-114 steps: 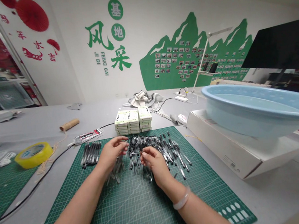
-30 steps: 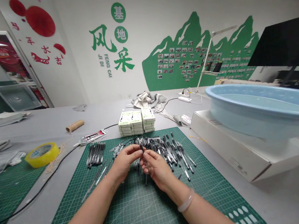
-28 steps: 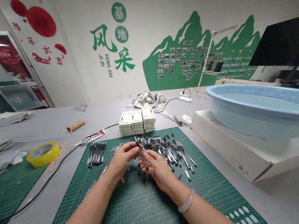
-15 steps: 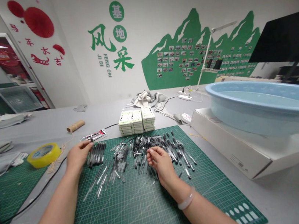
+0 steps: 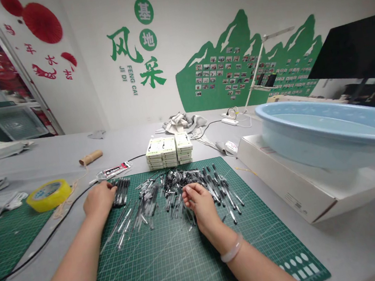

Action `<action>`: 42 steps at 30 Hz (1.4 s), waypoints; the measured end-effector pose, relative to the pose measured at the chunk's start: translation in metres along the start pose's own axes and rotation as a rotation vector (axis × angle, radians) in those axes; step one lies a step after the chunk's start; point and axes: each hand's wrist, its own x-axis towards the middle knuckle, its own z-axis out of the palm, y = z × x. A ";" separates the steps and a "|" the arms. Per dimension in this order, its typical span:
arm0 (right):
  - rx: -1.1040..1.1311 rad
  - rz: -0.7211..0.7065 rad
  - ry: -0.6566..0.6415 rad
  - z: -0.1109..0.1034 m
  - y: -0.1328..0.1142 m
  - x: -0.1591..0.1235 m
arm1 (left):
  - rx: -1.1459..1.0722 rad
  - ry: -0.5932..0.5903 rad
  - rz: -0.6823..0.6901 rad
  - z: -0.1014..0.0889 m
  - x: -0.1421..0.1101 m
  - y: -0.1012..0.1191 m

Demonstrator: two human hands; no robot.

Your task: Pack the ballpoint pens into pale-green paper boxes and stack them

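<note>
My left hand (image 5: 100,200) is closed at the left end of a neat row of black-capped pens (image 5: 122,191), its fingertips pinching a pen at the row's edge, mostly hidden by the fingers. My right hand (image 5: 200,203) hovers at the near side of a loose heap of clear and black pen parts (image 5: 179,181), thumb and fingers curled together. Whatever it may hold is too small or hidden to make out. Between the hands lie loose clear tubes (image 5: 125,228) and more pens. All this rests on a green cutting mat (image 5: 178,272).
Stacked small white boxes (image 5: 161,151) stand behind the heap. A glue packet (image 5: 113,170), a bamboo piece (image 5: 91,157) and a yellow tape roll (image 5: 49,195) lie left. On the right, a blue basin (image 5: 330,139) sits on a white carton (image 5: 284,182).
My left hand has come down from above the pen row to its left edge, lowering the dark-tipped pen it pinched. My right hand stays curled in nearly the same place. The view shifted slightly.
</note>
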 end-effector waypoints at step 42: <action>-0.246 -0.211 0.013 -0.011 -0.002 0.013 | -0.378 -0.358 0.700 0.006 -0.103 0.134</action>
